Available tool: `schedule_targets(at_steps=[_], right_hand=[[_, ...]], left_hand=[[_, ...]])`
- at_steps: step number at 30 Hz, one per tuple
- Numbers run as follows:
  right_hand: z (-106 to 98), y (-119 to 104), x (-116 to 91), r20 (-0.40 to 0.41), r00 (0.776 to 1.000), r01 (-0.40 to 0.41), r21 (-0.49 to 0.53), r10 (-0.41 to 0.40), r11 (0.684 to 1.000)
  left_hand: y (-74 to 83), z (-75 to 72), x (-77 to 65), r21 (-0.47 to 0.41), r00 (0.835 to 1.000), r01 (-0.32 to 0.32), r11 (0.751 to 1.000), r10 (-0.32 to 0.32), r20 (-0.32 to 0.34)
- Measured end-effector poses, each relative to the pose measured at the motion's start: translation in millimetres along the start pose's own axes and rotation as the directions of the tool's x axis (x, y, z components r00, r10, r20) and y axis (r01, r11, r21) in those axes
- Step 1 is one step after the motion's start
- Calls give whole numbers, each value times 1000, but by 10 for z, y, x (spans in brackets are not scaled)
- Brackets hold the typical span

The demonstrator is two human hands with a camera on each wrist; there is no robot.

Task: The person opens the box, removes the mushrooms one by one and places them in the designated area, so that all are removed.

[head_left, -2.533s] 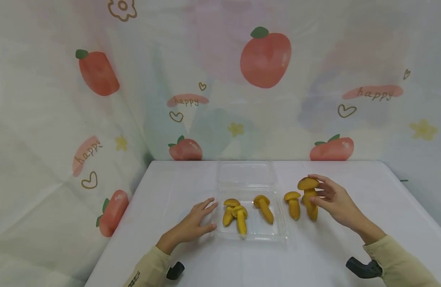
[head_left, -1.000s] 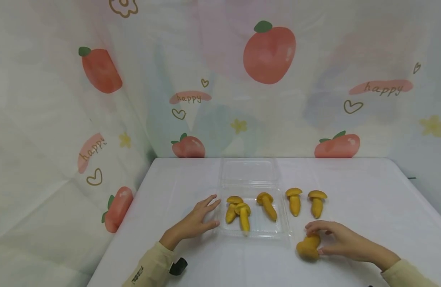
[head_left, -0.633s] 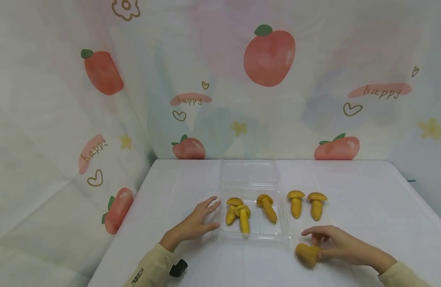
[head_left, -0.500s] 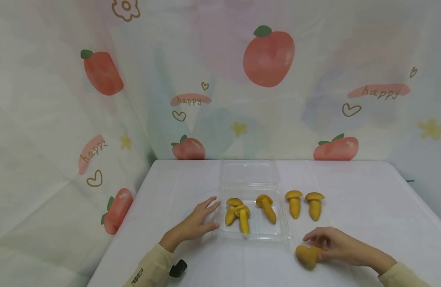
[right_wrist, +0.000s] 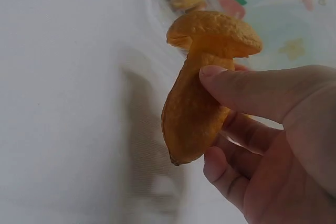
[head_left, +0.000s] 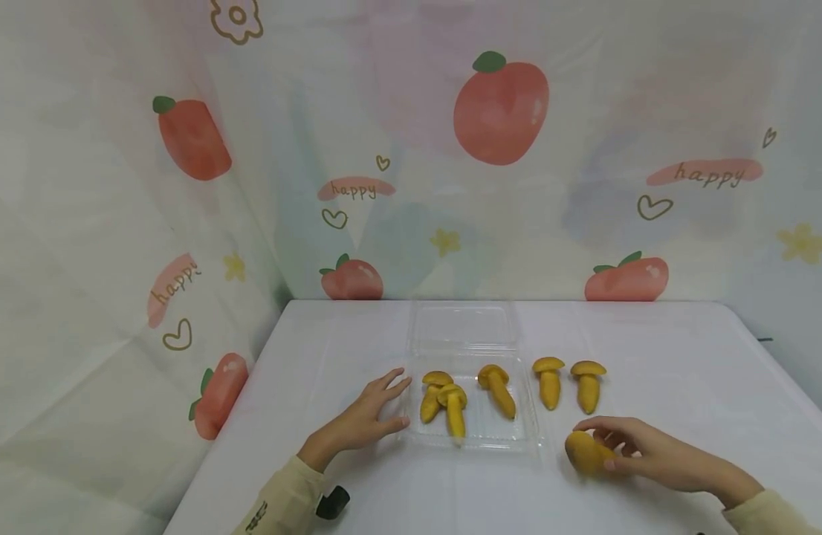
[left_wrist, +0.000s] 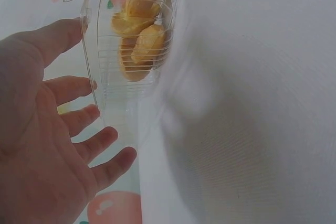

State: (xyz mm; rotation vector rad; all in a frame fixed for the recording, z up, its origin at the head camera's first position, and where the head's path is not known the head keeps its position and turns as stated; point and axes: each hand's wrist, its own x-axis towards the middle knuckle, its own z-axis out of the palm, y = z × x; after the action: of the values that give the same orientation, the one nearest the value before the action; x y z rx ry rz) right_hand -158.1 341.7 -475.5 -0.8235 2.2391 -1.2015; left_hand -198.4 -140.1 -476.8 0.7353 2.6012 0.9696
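My right hand [head_left: 658, 453] pinches a yellow-brown mushroom [right_wrist: 197, 95] by its stem, between thumb and fingers. In the head view that mushroom's cap points left, over the table's right front. My left hand [head_left: 357, 420] has its fingers spread, and its fingertips touch the left rim of a clear plastic box [head_left: 474, 443]. Inside the box lie three mushrooms: two overlapping at the left, one [head_left: 498, 390] at the right. Two more, a mushroom [head_left: 548, 383] and another mushroom [head_left: 588, 386], lie on the table just right of the box.
The clear lid [head_left: 463, 325] lies folded back behind the box. A white cloth covers the table [head_left: 344, 334]. Behind and to the left hangs a patterned curtain [head_left: 411, 148] with printed fruit. A black piece [head_left: 333, 502] sits by my left sleeve.
My right hand set down one mushroom beside the other on the right, then reached nearer the front and took hold of another mushroom, now lifted slightly. The left hand stayed at the box.
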Motion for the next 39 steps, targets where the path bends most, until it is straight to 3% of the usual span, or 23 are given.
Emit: schedule_targets(at_steps=[8,12,17,24,31,39], right_hand=[[-97,6,-119,-102,995,16,-19,-18,1000],[-145,15,-147,-186,981,50,-59,-60,997],[-166,20,-176,-269,962,21,-85,-44,996],[-163,32,-142,-398,915,-21,-203,-64,979],[-260,37,-117,-455,890,-40,-161,-38,986],[-423,128,-103,-537,842,-65,-190,-48,980]], left_hand=[[11,44,4,3,1000,-1,1000,1,5],[13,45,8,5,1000,-1,1000,1,0],[-11,55,6,9,1000,0,1000,0,-2],[-40,61,3,6,1000,2,1000,-2,-3],[-37,42,2,2,1000,-6,1000,6,-3],[-37,11,-6,2,1000,-8,1000,8,-7]])
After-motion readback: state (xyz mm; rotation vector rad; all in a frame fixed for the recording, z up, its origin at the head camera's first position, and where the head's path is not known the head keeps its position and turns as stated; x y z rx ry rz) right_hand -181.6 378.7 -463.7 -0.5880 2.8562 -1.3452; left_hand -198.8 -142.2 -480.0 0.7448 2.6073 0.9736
